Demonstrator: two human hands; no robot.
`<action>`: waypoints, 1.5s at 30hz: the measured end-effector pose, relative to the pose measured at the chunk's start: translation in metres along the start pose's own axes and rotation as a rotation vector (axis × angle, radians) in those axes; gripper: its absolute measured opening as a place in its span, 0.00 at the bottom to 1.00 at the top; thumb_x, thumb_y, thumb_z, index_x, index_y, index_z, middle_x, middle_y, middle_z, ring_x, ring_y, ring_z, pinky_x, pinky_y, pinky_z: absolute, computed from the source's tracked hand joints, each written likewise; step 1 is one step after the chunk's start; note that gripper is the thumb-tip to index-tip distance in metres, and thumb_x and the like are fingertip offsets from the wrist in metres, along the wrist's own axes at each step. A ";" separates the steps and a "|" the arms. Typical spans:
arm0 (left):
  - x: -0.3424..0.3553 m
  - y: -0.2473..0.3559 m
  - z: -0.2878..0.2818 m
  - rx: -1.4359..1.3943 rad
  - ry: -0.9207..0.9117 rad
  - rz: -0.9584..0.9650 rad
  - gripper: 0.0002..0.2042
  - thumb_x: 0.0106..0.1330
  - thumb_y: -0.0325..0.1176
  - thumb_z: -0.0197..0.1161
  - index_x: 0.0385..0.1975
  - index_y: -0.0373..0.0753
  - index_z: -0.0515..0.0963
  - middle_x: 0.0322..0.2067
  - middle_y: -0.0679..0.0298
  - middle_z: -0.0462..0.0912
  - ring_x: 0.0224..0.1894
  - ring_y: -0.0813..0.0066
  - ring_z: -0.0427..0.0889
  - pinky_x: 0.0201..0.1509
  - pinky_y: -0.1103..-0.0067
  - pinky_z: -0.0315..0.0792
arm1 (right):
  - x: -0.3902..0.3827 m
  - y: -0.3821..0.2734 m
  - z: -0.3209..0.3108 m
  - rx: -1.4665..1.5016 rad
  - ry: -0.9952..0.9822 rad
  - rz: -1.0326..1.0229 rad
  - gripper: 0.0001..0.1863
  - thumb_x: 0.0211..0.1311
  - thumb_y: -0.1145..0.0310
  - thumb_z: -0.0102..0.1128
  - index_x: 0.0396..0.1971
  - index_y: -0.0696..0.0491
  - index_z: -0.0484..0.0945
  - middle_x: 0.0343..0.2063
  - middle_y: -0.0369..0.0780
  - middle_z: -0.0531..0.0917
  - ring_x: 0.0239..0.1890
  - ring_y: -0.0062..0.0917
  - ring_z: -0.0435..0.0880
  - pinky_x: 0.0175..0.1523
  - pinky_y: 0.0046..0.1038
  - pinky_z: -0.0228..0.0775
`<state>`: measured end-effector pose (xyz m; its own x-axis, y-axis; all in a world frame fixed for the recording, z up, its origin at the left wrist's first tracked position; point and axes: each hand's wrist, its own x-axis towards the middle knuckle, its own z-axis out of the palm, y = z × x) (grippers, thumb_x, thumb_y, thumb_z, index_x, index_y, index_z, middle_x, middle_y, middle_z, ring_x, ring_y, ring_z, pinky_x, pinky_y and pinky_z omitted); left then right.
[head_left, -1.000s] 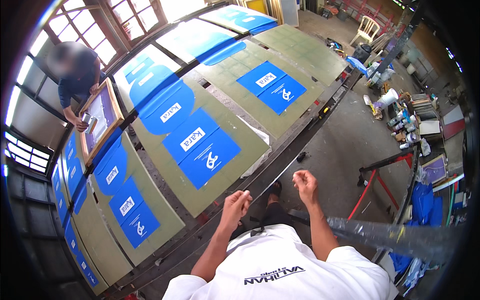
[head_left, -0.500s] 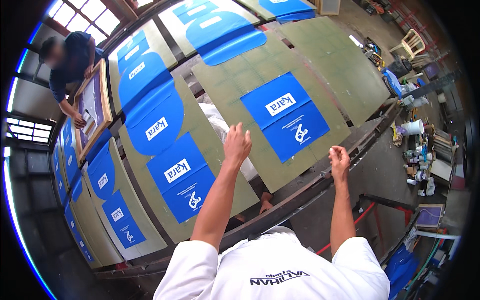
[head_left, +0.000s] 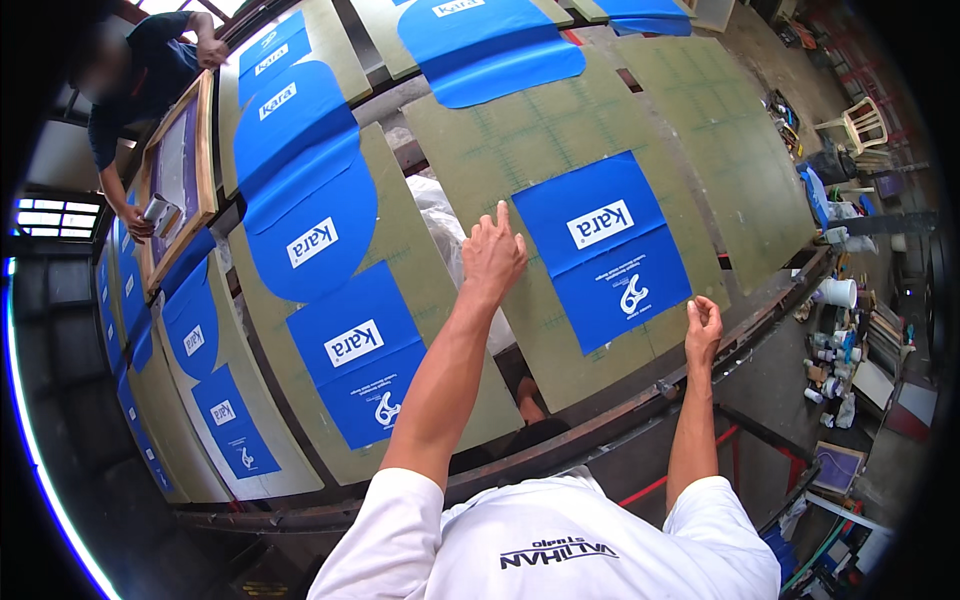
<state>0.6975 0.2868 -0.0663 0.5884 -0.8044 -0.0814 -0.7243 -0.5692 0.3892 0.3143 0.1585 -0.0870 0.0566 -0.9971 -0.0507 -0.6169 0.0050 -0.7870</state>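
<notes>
My left hand [head_left: 492, 252] is stretched out over the long olive-green work table [head_left: 560, 150], fingers together and pointing forward, holding nothing. It hovers beside the left edge of a blue printed bag [head_left: 603, 249] lying flat on a green board. My right hand [head_left: 703, 327] is raised near the table's near edge, just right of that bag's lower corner, fingers loosely curled with nothing visible in them. A second blue printed bag [head_left: 362, 352] lies to the left of my left arm.
More blue printed pieces [head_left: 305, 190] cover the boards toward the far end. Another person [head_left: 140, 70] stands at the far left with a wooden-framed screen [head_left: 180, 170]. Crumpled clear plastic [head_left: 440, 215] shows between boards. Cans, a white bucket [head_left: 835, 292] and clutter fill the floor on the right.
Both my arms have risen from near my chest and reached forward over the table. The view has tilted up toward the boards, and my left hand has moved further out.
</notes>
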 end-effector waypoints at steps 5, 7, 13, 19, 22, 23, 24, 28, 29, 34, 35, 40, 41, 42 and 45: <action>-0.003 0.003 -0.001 0.017 -0.034 0.003 0.30 0.62 0.43 0.58 0.63 0.36 0.63 0.41 0.51 0.75 0.43 0.54 0.79 0.45 0.61 0.74 | -0.002 -0.005 0.000 -0.052 0.025 0.016 0.18 0.60 0.64 0.64 0.46 0.59 0.77 0.43 0.44 0.83 0.42 0.29 0.82 0.49 0.30 0.73; -0.005 0.001 -0.008 0.056 -0.034 -0.025 0.29 0.63 0.43 0.58 0.62 0.36 0.64 0.43 0.51 0.76 0.43 0.54 0.80 0.45 0.62 0.74 | -0.004 -0.016 0.006 -0.093 0.016 0.011 0.18 0.60 0.65 0.64 0.46 0.59 0.77 0.43 0.44 0.83 0.42 0.30 0.83 0.49 0.30 0.73; -0.065 0.019 -0.023 -0.258 -0.013 0.091 0.23 0.64 0.39 0.60 0.57 0.36 0.69 0.42 0.52 0.77 0.43 0.56 0.80 0.46 0.65 0.74 | 0.002 -0.014 -0.004 0.075 -0.043 0.067 0.19 0.60 0.71 0.62 0.49 0.62 0.73 0.45 0.51 0.82 0.50 0.32 0.82 0.54 0.29 0.73; -0.193 0.031 -0.027 -0.611 -0.180 0.019 0.18 0.62 0.36 0.63 0.49 0.35 0.76 0.37 0.54 0.81 0.38 0.60 0.81 0.43 0.70 0.74 | 0.012 -0.008 0.006 0.216 -0.072 0.180 0.24 0.58 0.69 0.65 0.52 0.64 0.71 0.49 0.56 0.79 0.50 0.34 0.81 0.54 0.30 0.73; -0.241 0.035 -0.032 -0.721 -0.237 -0.015 0.17 0.62 0.35 0.63 0.48 0.35 0.77 0.35 0.55 0.82 0.37 0.61 0.82 0.43 0.70 0.74 | 0.014 -0.004 0.016 0.017 -0.003 0.043 0.25 0.56 0.68 0.67 0.52 0.61 0.72 0.44 0.50 0.82 0.46 0.32 0.83 0.51 0.29 0.74; -0.251 0.033 -0.035 -0.752 -0.237 -0.019 0.17 0.62 0.36 0.63 0.48 0.35 0.77 0.35 0.54 0.81 0.36 0.60 0.82 0.43 0.69 0.74 | 0.018 -0.013 0.023 -0.043 0.004 -0.014 0.25 0.56 0.68 0.68 0.52 0.61 0.72 0.44 0.50 0.82 0.45 0.33 0.83 0.51 0.29 0.74; -0.263 0.033 -0.035 -0.760 -0.240 -0.021 0.16 0.63 0.36 0.62 0.47 0.34 0.77 0.34 0.54 0.81 0.36 0.60 0.82 0.42 0.69 0.74 | 0.018 -0.018 0.022 -0.064 -0.008 -0.037 0.25 0.55 0.69 0.69 0.51 0.61 0.73 0.44 0.50 0.82 0.46 0.34 0.83 0.51 0.30 0.74; -0.283 0.026 -0.052 -0.753 -0.345 -0.057 0.19 0.65 0.39 0.61 0.50 0.32 0.76 0.35 0.55 0.83 0.39 0.62 0.81 0.45 0.71 0.74 | 0.030 0.006 0.029 -0.016 -0.020 -0.058 0.22 0.53 0.72 0.69 0.48 0.61 0.75 0.43 0.50 0.82 0.46 0.34 0.83 0.52 0.31 0.74; -0.279 0.024 -0.048 -0.767 -0.344 -0.020 0.19 0.66 0.40 0.60 0.50 0.32 0.76 0.35 0.55 0.83 0.38 0.62 0.81 0.44 0.71 0.74 | 0.048 0.043 0.027 0.095 -0.002 -0.054 0.23 0.52 0.71 0.70 0.48 0.61 0.75 0.43 0.49 0.83 0.46 0.32 0.84 0.52 0.31 0.74; -0.276 0.011 -0.050 -0.695 -0.317 -0.073 0.20 0.67 0.42 0.58 0.51 0.32 0.75 0.33 0.55 0.82 0.36 0.62 0.81 0.42 0.71 0.73 | 0.059 0.024 0.030 -0.273 0.048 0.077 0.23 0.53 0.66 0.69 0.48 0.58 0.76 0.39 0.45 0.85 0.43 0.34 0.84 0.51 0.33 0.74; -0.275 0.010 -0.052 -0.697 -0.307 -0.077 0.20 0.67 0.42 0.58 0.51 0.32 0.75 0.33 0.55 0.82 0.36 0.62 0.81 0.42 0.71 0.73 | 0.060 0.020 0.029 -0.303 0.028 0.047 0.22 0.53 0.66 0.69 0.47 0.58 0.77 0.39 0.46 0.85 0.43 0.35 0.84 0.51 0.34 0.73; -0.272 0.011 -0.059 -0.714 -0.254 -0.090 0.20 0.66 0.41 0.57 0.51 0.31 0.74 0.32 0.53 0.84 0.35 0.58 0.83 0.42 0.69 0.74 | 0.064 0.011 0.026 -0.359 -0.055 0.005 0.18 0.49 0.65 0.70 0.39 0.58 0.82 0.38 0.47 0.85 0.42 0.37 0.84 0.50 0.35 0.74; -0.272 0.011 -0.057 -0.717 -0.279 -0.101 0.20 0.67 0.41 0.57 0.51 0.32 0.74 0.33 0.53 0.84 0.36 0.60 0.83 0.42 0.70 0.74 | 0.063 0.011 0.025 -0.357 -0.082 0.018 0.18 0.49 0.65 0.70 0.39 0.58 0.82 0.37 0.47 0.85 0.41 0.37 0.85 0.50 0.35 0.74; -0.272 0.009 -0.054 -0.719 -0.305 -0.111 0.20 0.67 0.42 0.57 0.52 0.33 0.74 0.34 0.54 0.84 0.37 0.61 0.83 0.43 0.71 0.74 | 0.064 0.011 0.024 -0.317 -0.121 0.066 0.16 0.50 0.65 0.70 0.36 0.59 0.82 0.32 0.45 0.84 0.35 0.34 0.83 0.44 0.34 0.73; -0.274 0.011 -0.049 -0.757 -0.378 -0.138 0.20 0.68 0.41 0.58 0.52 0.33 0.74 0.36 0.55 0.84 0.37 0.66 0.83 0.44 0.72 0.74 | 0.066 0.002 0.028 -0.186 -0.239 0.226 0.12 0.52 0.66 0.68 0.29 0.61 0.81 0.19 0.41 0.80 0.17 0.25 0.78 0.25 0.30 0.71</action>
<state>0.5457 0.5092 0.0056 0.3969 -0.8154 -0.4215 -0.1405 -0.5078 0.8499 0.3389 0.0947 -0.1097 0.0705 -0.9263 -0.3701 -0.7658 0.1875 -0.6151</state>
